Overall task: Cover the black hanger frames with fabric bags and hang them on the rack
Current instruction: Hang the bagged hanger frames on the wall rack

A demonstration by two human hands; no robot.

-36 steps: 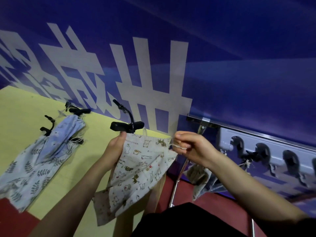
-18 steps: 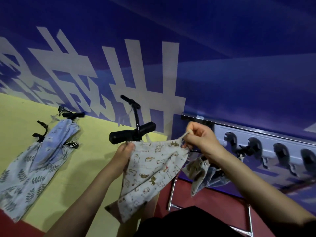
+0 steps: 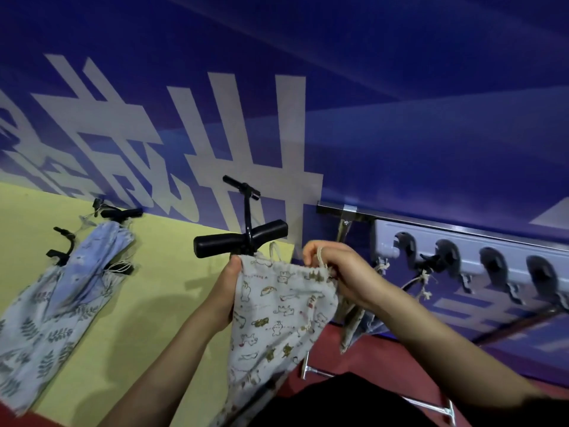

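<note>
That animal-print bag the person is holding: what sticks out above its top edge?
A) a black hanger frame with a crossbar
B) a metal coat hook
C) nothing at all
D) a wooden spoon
A: a black hanger frame with a thick crossbar rises out of the animal-print bag, whose top edge the left hand and right hand both grip.

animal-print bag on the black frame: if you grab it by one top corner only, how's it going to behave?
The animal-print bag likely flops: it creases and hangs slack below where the left hand and right hand grip its mouth. It probably feels light, being thin cloth. The black hanger frame sticking out above looks rigid, so most weight likely sits there and the bag may swing.
</note>
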